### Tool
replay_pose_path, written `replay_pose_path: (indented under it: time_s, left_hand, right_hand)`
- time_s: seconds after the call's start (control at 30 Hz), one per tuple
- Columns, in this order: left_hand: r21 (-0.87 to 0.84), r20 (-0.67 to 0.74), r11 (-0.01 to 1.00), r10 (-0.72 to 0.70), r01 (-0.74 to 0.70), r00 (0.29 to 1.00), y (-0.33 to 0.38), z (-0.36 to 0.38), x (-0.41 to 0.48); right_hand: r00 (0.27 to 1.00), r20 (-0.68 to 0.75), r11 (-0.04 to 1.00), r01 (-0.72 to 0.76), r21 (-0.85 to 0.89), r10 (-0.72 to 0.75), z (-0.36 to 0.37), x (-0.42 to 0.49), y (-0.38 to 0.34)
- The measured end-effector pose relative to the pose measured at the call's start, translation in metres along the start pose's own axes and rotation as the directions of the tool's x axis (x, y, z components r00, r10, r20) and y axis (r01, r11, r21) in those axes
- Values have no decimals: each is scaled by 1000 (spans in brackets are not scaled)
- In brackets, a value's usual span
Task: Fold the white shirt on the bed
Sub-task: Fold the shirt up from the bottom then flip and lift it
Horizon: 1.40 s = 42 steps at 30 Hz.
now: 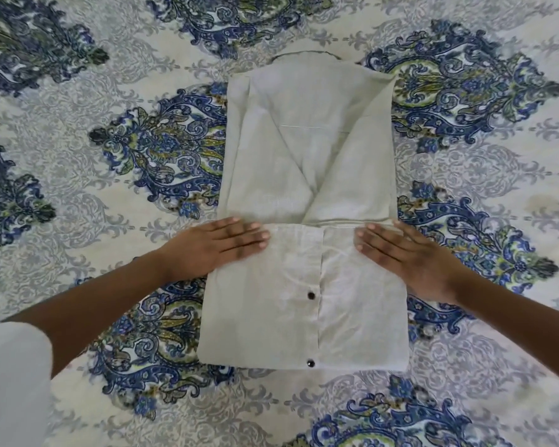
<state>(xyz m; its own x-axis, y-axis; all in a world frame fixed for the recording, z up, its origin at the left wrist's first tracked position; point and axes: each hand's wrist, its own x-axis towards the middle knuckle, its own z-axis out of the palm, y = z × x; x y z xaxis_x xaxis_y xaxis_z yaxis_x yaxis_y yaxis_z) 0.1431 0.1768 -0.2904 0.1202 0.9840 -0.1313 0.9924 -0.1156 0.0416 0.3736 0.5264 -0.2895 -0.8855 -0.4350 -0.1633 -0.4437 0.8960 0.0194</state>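
Flat-palmed, left hand (220,250) and right hand (407,256) press white shirt (304,317) lying between them.

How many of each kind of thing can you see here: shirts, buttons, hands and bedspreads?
Shirt: 1
Buttons: 2, upper button and lower button
Hands: 2, left hand and right hand
Bedspread: 1
Total: 6
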Motion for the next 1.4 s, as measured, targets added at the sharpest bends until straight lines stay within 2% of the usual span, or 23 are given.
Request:
replay_pose_path:
  time_s: [0.07, 0.1, 0.13, 0.17, 0.2, 0.23, 0.27, 0.3, 0.33, 0.37, 0.57, 0.63, 0.73, 0.83, 0.9, 0.97, 1.03, 1.17, 1.23, 1.3, 1.33, 1.37, 1.4]
  left_hand:
    - [-73, 57, 997, 0, 4, 998, -7, 4, 1]
    - [-221, 116, 964, -123, 146, 986, -2, -6, 10]
    - [-289, 210, 878, -331, 382, 920, 7, -21, 31]
    - [-405, 376, 559, -620, 724, 689, 9, -34, 50]
    - [-461, 582, 145, -695, 875, 422, 2, -52, 57]
    - [-495, 627, -232, -762, 837, 160, -7, -67, 68]
    - [-522, 681, -448, -732, 726, 38, -24, -66, 70]
    - [-631, 741, -630, -661, 453, 114, -45, -65, 78]
    - [-626, 776, -742, -566, 238, 278, -64, -65, 78]
    - [-585, 776, -802, -512, 119, 368, -76, -65, 70]
    - [-622, 756, -748, -497, 230, 426, -82, -48, 65]
    - [-672, 735, -672, -556, 311, 388, -87, -58, 69]
    - [-763, 645, -597, -686, 247, 336, -114, -73, 83]
    - [-820, 566, -556, -755, 137, 331, -150, -76, 106]
    - [-857, 512, -509, -819, 83, 261, -169, -75, 120]
    - [-891, 453, -444, -883, 90, 123, -185, -72, 125]
    - [-905, 418, -408, -905, 118, 77, -191, -64, 122]
    - [-875, 455, -412, -880, 256, 138, -184, -45, 121]
    - [-891, 380, -343, -922, 297, 76, -180, -45, 126]
    - [-890, 237, -218, -972, 401, -3, -169, -51, 129]
    - [-828, 112, -86, -994, 555, 12, -157, -53, 130]
    - [-713, -25, 84, -995, 696, 95, -142, -55, 133]
    - [-587, -114, 256, -965, 768, 234, -123, -59, 140]
  right_hand:
    - [1000, 8, 993, -1, 118, 1, -10, 9, 1]
    - [999, 10, 971, -38, 234, 37, -14, 13, 2]
    - [993, 34, 912, -120, 391, 115, -22, 19, 6]
    - [961, 142, 771, -276, 575, 238, -33, 26, 12]
    - [885, 300, 501, -452, 738, 357, -44, 35, 22]
    - [778, 450, 112, -544, 831, 439, -53, 46, 35]
    - [659, 579, -232, -541, 809, 480, -57, 56, 48]
    - [593, 642, -420, -486, 766, 485, -59, 66, 62]
    - [559, 676, -517, -442, 732, 479, -61, 75, 73]
    - [530, 705, -574, -422, 702, 472, -61, 81, 80]
    - [423, 761, -653, -400, 643, 491, -51, 86, 82]
    - [377, 744, -624, -405, 668, 552, -55, 88, 88]
    - [320, 660, -560, -355, 748, 679, -67, 104, 108]
    - [306, 615, -578, -211, 789, 727, -78, 131, 130]
    - [323, 544, -521, -162, 838, 774, -81, 145, 143]
    - [331, 453, -435, -130, 891, 828, -84, 157, 155]
    - [335, 390, -378, -102, 920, 858, -88, 167, 162]
    - [271, 419, -320, -343, 883, 867, -58, 182, 169]
    - [216, 407, -306, -382, 872, 888, -53, 182, 164]
    - [96, 267, -202, -431, 879, 959, -57, 176, 152]
    - [54, 102, -61, -503, 862, 993, -62, 172, 139]
    - [82, -88, 119, -569, 813, 993, -66, 170, 123]
    - [186, -230, 296, -595, 747, 955, -68, 171, 103]
